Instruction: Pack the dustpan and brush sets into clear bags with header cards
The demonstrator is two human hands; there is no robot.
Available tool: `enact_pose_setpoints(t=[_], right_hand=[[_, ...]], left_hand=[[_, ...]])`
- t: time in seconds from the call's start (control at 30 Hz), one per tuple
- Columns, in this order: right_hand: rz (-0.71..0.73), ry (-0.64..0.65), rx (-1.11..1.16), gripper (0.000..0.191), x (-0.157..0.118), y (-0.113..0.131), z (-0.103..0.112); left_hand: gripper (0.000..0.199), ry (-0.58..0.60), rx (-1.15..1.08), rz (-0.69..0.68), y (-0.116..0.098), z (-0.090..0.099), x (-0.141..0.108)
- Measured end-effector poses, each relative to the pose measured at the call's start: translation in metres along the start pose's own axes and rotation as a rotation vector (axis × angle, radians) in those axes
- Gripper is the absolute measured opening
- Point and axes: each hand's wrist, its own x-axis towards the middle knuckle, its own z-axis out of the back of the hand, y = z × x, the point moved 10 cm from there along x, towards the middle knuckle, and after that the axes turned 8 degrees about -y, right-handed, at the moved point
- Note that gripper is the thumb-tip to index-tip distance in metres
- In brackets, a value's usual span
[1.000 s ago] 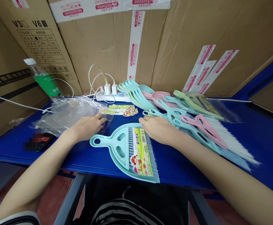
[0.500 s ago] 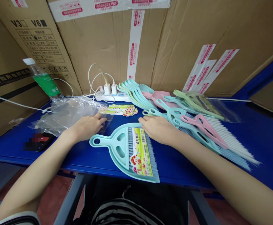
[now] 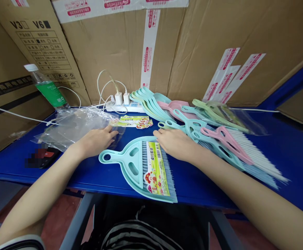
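Barely anything has moved since the earlier frame: the whole view has slid slightly as the head shifted, and both hands lie almost where they were; one mint-green dustpan (image 3: 122, 165) with a matching brush (image 3: 168, 177) sits alone at 12 o'clock on the blue table (image 3: 89, 177), a printed label card (image 3: 157, 170) lying across it; that set looks furthest along, while the pastel dustpans and brushes heaped from 12 to 2 o'clock show no such card, at least where they can be seen; a pink brush (image 3: 226, 142) lies on top of that heap, and nested pans (image 3: 147, 100) stand behind it; a small stack of label cards (image 3: 133, 121) waits at 12 o'clock near the far edge; the left hand (image 3: 95, 140) lies open and palm down at 11 o'clock, its fingertips on a clear plastic bag (image 3: 76, 126); the right hand (image 3: 173, 144) is also open, fingers spread over the dustpan's upper rim, touching it without any visible grip; a power strip (image 3: 122, 108) and a water bottle (image 3: 49, 90) stand against the cardboard boxes (image 3: 110, 52)
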Motion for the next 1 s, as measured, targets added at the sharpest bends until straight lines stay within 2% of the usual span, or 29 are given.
enact_pose_setpoints(t=[0.3,0.8,1.0], right_hand=[[0.029,-0.038,-0.011,0.027,-0.0014,0.0045,0.0041],[0.026,-0.025,-0.007,0.026,-0.0006,0.0033,0.0031],[0.028,0.009,0.000,0.038,-0.0019,0.0010,0.0021]], left_hand=[[0.042,-0.027,-0.056,0.002,-0.0018,0.0042,-0.0034],[0.042,0.015,-0.051,0.009,-0.0017,0.0017,-0.0044],[0.043,0.004,-0.043,-0.005,-0.0026,0.0017,-0.0050]])
